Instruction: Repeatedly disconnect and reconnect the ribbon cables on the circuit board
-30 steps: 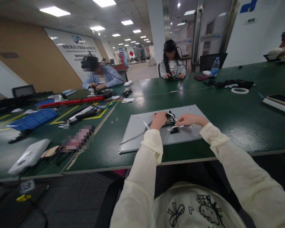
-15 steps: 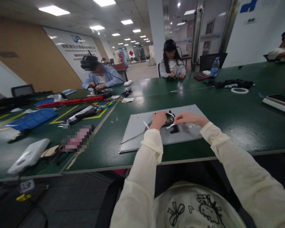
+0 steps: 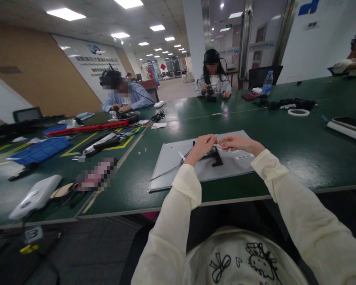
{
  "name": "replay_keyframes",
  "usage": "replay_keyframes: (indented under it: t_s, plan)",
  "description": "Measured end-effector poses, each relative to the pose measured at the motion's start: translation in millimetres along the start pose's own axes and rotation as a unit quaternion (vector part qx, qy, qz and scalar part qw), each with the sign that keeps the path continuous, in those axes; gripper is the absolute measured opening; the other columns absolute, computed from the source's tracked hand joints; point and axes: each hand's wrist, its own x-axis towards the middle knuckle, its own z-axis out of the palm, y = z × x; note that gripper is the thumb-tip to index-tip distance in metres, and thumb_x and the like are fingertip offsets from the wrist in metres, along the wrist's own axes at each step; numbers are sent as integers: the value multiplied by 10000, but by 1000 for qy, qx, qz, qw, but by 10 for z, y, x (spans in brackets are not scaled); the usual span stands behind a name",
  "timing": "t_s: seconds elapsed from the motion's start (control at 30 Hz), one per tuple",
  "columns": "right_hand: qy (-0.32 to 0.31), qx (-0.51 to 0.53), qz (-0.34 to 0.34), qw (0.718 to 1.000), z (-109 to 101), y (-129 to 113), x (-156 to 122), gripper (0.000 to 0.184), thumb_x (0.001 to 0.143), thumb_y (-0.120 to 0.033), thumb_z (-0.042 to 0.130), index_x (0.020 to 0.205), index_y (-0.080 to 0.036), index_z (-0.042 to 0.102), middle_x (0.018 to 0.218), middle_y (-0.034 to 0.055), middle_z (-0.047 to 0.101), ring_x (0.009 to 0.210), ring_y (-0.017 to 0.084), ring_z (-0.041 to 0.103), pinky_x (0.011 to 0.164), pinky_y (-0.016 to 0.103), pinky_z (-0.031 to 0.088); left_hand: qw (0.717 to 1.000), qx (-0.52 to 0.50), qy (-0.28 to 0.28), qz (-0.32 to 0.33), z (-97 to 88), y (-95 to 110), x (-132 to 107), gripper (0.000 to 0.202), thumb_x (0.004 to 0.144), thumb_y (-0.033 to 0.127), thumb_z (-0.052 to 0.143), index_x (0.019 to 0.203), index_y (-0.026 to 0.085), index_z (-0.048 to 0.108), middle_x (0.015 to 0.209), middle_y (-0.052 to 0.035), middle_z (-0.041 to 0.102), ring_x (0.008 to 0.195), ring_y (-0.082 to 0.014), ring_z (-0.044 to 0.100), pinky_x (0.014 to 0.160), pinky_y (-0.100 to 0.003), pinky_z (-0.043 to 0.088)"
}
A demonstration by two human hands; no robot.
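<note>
Above a grey flat panel [image 3: 178, 174], my two hands meet over a small dark device. My right hand [image 3: 236, 143] comes in from the right, its fingertips pinched on a thin white strip [image 3: 217, 147]. From the left, my left hand [image 3: 202, 148] has its fingers closed at the strip's other side, covering part of the device. Below them a black bracket [image 3: 217, 160] with a hooked end shows on the panel. A grey cable [image 3: 168, 172] with a white tag [image 3: 181, 155] runs left from under my left hand.
A phone [image 3: 98, 173] and a white power bank [image 3: 35, 196] lie to the left, with a blue basket [image 3: 40, 150] behind them. A white ring [image 3: 298, 112] and a water bottle [image 3: 267, 83] stand right. Two people sit across the green table [image 3: 130, 186].
My hands have drawn together over the device, the left fingertips coming up to the white strip. More of the black bracket and the panel's label shows. The person opposite has raised one hand.
</note>
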Motion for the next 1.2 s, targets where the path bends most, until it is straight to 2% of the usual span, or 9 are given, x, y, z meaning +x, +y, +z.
replay_keyframes:
  t_s: [0.07,0.2,0.33,0.5,0.7,0.87,1.07,1.2]
  plan:
    - [0,-9,-2,1000,-28,-8,-16,286,774,-396,673,954,-174,664,886,27,666,724,97,558,559,195,331,999,16,-37,-11,-20,19,-63,429,928,439,404,674,146,586,600,20,554,598,-108,505,604,-217,377]
    - [-14,-66,17,998,-53,33,-2,276,780,-353,677,996,-183,702,916,44,686,797,121,585,612,205,378,992,3,-115,-42,-63,-42,-163,377,866,431,497,615,155,554,508,46,460,501,-85,418,529,-212,317]
    - [-39,-110,33,993,-33,108,69,286,779,-332,668,1008,-168,713,873,51,693,788,130,605,620,211,395,985,5,-160,-72,-73,-109,-221,371,838,445,537,590,170,547,464,49,447,444,-86,417,509,-215,332]
    - [-48,-109,7,993,-1,166,127,247,761,-320,675,919,-130,696,775,44,679,700,129,609,625,229,443,973,11,-208,-101,-52,-83,-247,406,869,451,492,566,181,515,429,33,485,416,-96,458,516,-215,381]
    - [-4,-134,9,991,23,142,94,164,775,-204,641,926,-141,656,764,38,695,653,110,611,612,211,464,971,-25,-204,-121,-23,-105,-243,339,893,410,478,650,176,517,533,15,604,414,-93,518,523,-214,423]
    - [-1,-123,9,992,27,149,97,146,748,-170,646,892,-148,643,755,36,707,662,122,628,607,210,475,962,-63,-220,-147,-17,-176,-230,262,897,330,467,707,160,527,547,4,625,394,-75,509,484,-194,408]
    - [1,-128,19,992,42,155,101,149,712,-122,641,859,-147,633,716,38,706,637,130,634,565,197,466,955,-78,-256,-127,-27,-150,-252,129,886,243,429,827,164,511,578,3,647,386,-77,511,406,-172,321]
    - [10,-150,16,988,62,118,78,145,686,-123,634,828,-152,634,696,33,701,643,146,643,573,211,475,959,-61,-252,-110,-36,-77,-279,86,862,169,419,921,182,481,553,42,618,379,-80,504,409,-168,342]
